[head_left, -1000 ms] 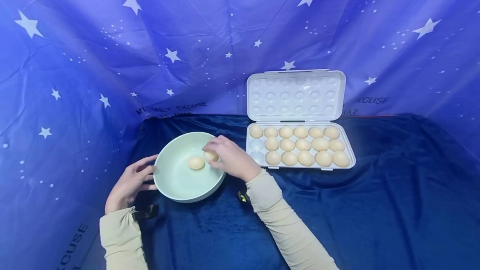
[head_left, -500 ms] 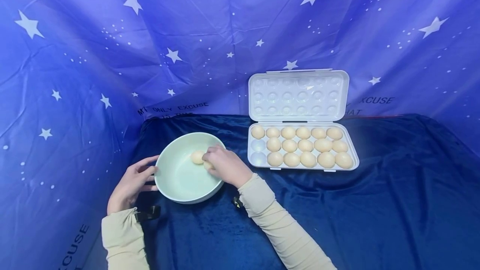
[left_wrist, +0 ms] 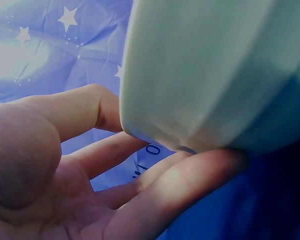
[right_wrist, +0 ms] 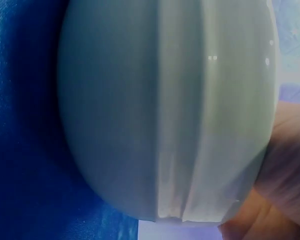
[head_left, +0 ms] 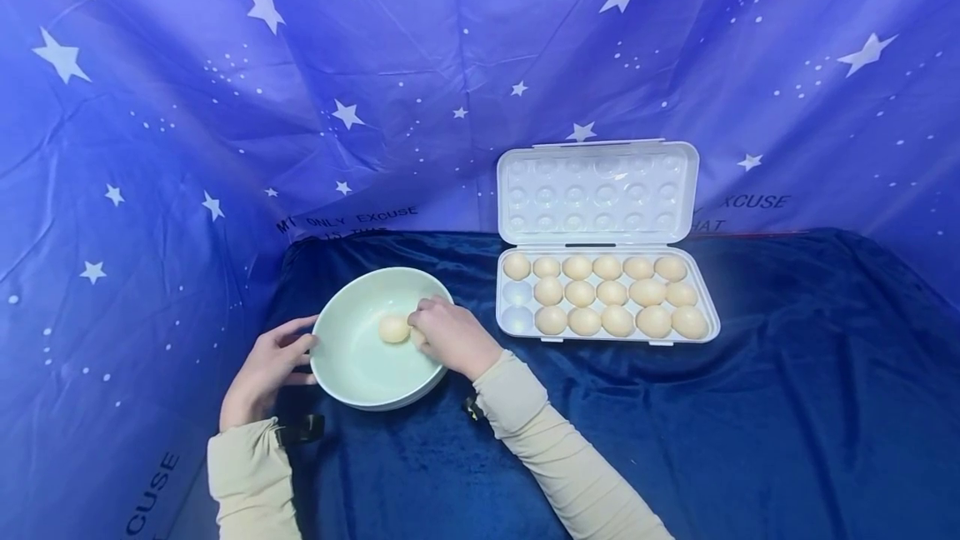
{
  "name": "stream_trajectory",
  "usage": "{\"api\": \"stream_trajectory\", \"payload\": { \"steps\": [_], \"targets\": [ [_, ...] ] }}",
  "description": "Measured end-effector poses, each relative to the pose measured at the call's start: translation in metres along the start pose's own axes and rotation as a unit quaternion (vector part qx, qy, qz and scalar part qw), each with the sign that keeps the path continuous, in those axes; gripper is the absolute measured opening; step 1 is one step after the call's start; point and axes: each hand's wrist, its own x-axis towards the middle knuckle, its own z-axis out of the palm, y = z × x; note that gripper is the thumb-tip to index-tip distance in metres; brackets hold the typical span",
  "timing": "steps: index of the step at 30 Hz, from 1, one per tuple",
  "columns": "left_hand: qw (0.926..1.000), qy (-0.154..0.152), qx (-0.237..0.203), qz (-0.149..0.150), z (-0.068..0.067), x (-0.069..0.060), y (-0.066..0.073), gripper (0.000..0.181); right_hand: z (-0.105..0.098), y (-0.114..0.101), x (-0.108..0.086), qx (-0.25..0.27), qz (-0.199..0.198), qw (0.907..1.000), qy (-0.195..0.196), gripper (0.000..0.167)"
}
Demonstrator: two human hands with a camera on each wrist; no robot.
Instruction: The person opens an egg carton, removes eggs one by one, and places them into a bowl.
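My left hand touches the left side of a pale green bowl. In the left wrist view its thumb tip meets the rim, and its spread, fairly straight fingers rest against the outer wall. Over the bowl's right rim reaches my right hand, its fingers curled round an egg low inside the bowl. Most of that egg is hidden by the hand. Just left of it another egg lies in the bowl. The right wrist view shows mainly the bowl's outer wall and part of the hand.
An open white egg box stands right of the bowl, its lid leaning up behind it. Several eggs fill most cups; two at the left hold none. Dark blue cloth covers the table, with a star-patterned curtain behind and at the sides.
My right hand has lowered its egg deeper into the bowl. The loose egg shifted up and right, then back down slightly. My left hand stays at the bowl's side.
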Motion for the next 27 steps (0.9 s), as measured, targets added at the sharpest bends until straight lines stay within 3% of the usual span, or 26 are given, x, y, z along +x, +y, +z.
{"api": "stream_trajectory", "payload": {
  "steps": [8,14,22,27],
  "targets": [
    [1.0,-0.002,0.0,0.001,-0.001,0.001,-0.002,0.051,-0.002,0.002,0.0,0.016,-0.009,0.9998,0.0,0.019],
    [0.9999,-0.004,-0.013,0.005,-0.003,0.002,-0.005,0.052,-0.005,0.01,0.002,0.08,-0.006,0.9966,0.019,0.031],
    [0.9997,0.003,-0.023,0.009,-0.004,0.003,-0.007,0.052,-0.019,0.03,-0.002,0.143,0.004,0.987,0.073,0.028],
    [0.9993,-0.001,-0.036,0.011,-0.005,0.005,-0.01,0.053,-0.024,0.055,-0.008,0.126,0.033,0.9828,0.13,0.025]
  ]
}}
